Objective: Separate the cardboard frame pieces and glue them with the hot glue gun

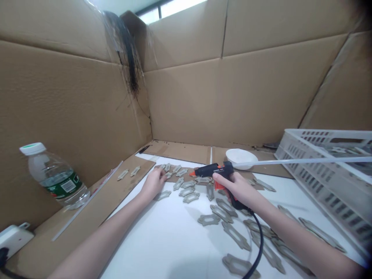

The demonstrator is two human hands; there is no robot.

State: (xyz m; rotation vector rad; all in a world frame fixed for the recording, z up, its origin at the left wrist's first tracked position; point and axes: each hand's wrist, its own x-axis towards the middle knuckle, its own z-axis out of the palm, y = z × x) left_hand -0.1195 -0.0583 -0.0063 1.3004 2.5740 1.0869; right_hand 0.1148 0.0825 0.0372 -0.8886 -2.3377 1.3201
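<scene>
Right hand (pixel 232 190) clamped on a glue gun (pixel 210 169) over the counter (pixel 162 248), nozzle pointing at 9 o'clock toward the left hand (pixel 154 183), resting half open on small cardboard cutouts (pixel 209 219); a slip could burn fingers or drip glue, and the black cord (pixel 258 248) could snag cutouts. Long glue stick (pixel 302 161) runs toward a white crate (pixel 334 193) at 3 o'clock; water bottle (pixel 55 176) at 9 o'clock

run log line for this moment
left hand: touching shaped cutouts | right hand: holding hot glue gun with glue stick | beside: white plastic crate
</scene>
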